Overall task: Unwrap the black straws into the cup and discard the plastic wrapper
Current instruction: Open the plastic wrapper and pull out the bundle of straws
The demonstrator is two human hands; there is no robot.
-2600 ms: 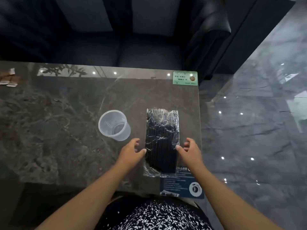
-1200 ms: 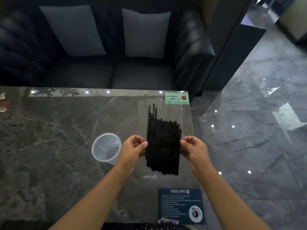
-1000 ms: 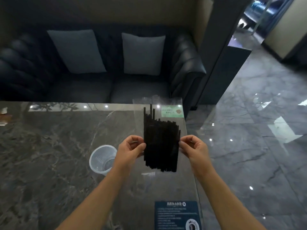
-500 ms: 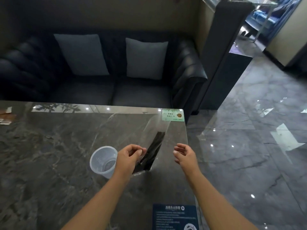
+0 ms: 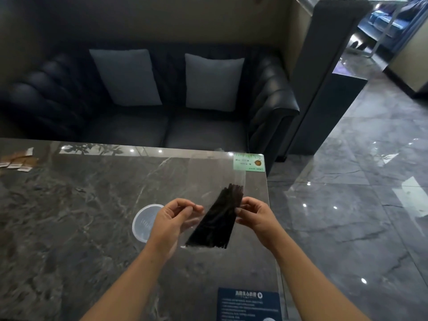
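Closest to the camera, a dark blue printed card [image 5: 249,303] lay flat at the near edge of the grey marble table [image 5: 69,216], text too small to read. Both bare forearms came up from the bottom of the view.

The left hand [image 5: 172,220] was held above the table with fingers curled in, thumb and fingertips pinched on the left edge of the clear plastic wrapper [image 5: 216,176]. The right hand [image 5: 254,215] did the same on the right side, fingers closed on the wrapper right beside the bundle. Between them hung the black straws [image 5: 216,220], inside the wrapper, tilted so the top ends leaned right and away and the bottom ends fanned out toward the camera. The wrapper's empty upper part stuck up past the straw tips, see-through enough that the table showed behind it.

Just left of the left hand, partly hidden by it, the clear plastic cup [image 5: 144,222] stood on the table, apparently with nothing in it.

Further back, a green sticker label [image 5: 249,162] sat at the table's far right corner, and some small brown and white packets [image 5: 17,162] lay at the far left edge. Beyond the table was a dark sofa [image 5: 271,107] with two grey cushions [image 5: 126,76], plus glossy grey floor tiles [image 5: 359,205] off to the right.
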